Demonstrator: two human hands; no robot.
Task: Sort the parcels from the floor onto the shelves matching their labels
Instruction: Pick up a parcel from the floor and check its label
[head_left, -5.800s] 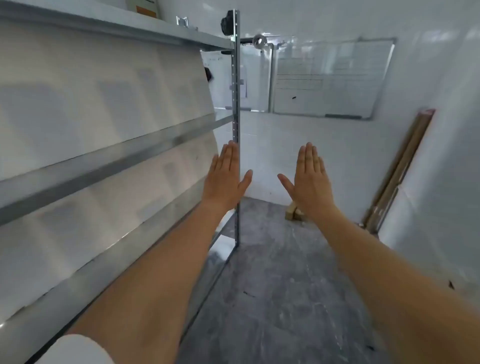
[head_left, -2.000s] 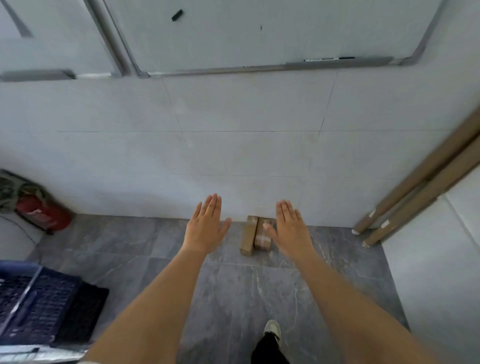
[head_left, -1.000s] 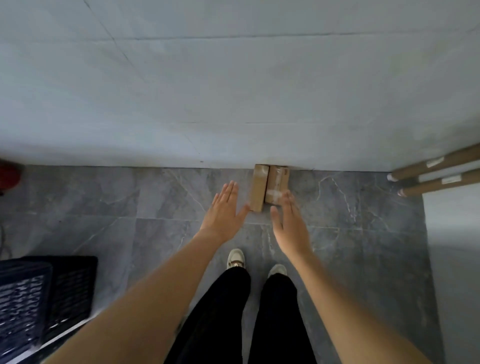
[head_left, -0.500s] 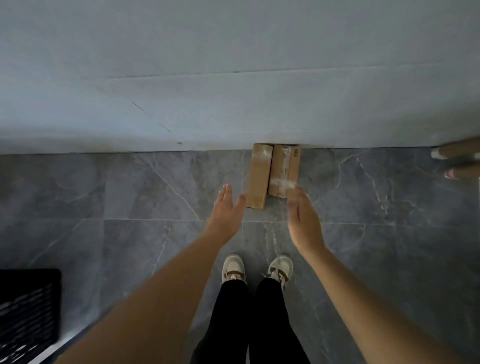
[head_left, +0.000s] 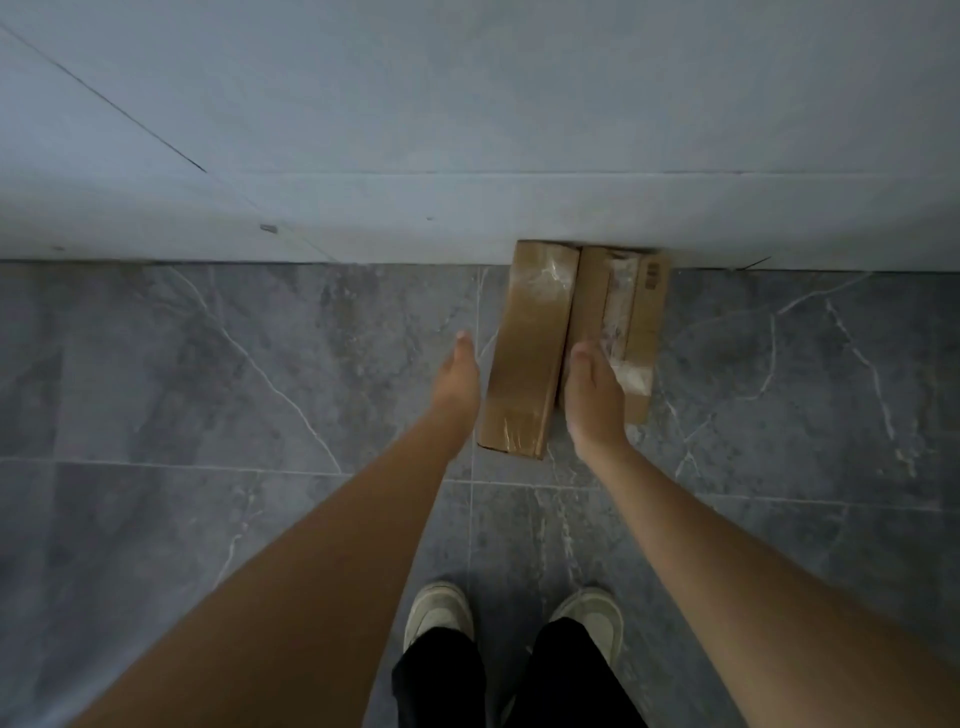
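Two brown cardboard parcels lie side by side on the grey marbled floor (head_left: 208, 395), their far ends against the foot of the pale tiled wall (head_left: 467, 130). The left parcel (head_left: 527, 348) is the longer one, wrapped in clear tape at both ends; the right parcel (head_left: 631, 312) carries a strip of clear tape along its top (any label is too blurred to read). The left hand (head_left: 457, 382) reaches down just beside the left parcel's left edge, fingers straight and together, holding nothing. The right hand (head_left: 592, 395) hangs over the seam between the two parcels, fingers extended and together; whether it touches the cardboard cannot be told. Below, two pale shoes (head_left: 439, 613) and black trouser legs (head_left: 441, 675) show.
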